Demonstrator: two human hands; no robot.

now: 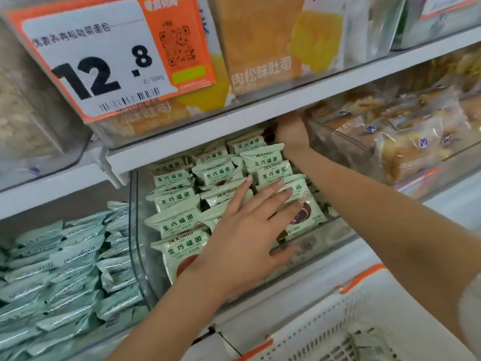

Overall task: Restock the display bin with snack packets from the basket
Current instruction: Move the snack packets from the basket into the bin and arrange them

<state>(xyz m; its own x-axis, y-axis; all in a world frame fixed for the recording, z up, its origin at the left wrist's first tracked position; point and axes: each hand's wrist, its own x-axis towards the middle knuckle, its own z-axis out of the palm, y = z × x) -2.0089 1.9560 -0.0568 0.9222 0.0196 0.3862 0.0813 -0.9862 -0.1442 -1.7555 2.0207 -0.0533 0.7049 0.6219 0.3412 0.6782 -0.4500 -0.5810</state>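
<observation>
Pale-green packets: snack packets (pixel 179 225) lie in overlapping rows inside the display bin (pixel 135 246); flat pillow shape, crimped zigzag edges, matte film, green characters, a dark round picture low on the front.
Display bin: clear hard plastic, rounded front corner, sitting on a white shelf (pixel 299 100) level below the price tag.
Left hand: left hand (pixel 250 230) lies flat on top of the packets near the front of the bin, fingers (pixel 270 194) straight and spread, tips touching the packets in the middle rows; thumb out toward the front wall. It presses, closes round nothing.
Right hand: right hand (pixel 290 131) reaches deep to the back of the bin, under the shelf above, just past the rearmost packets. Its fingers are hidden by the shelf edge and the packets; cannot tell how far they are closed or whether they hold anything.
Basket: basket (pixel 364 308) at lower right, white plastic lattice, orange trim on the rim; something pale shows inside, too blurred to name.
Neighbours: silvery-teal foil packets (pixel 52 277) heaped in the bin to the left; clear-wrapped bread (pixel 406 142) in the bin to the right.
Price tag: orange and white card (pixel 104 56), printed 12.8, hanging on the upper shelf.
</observation>
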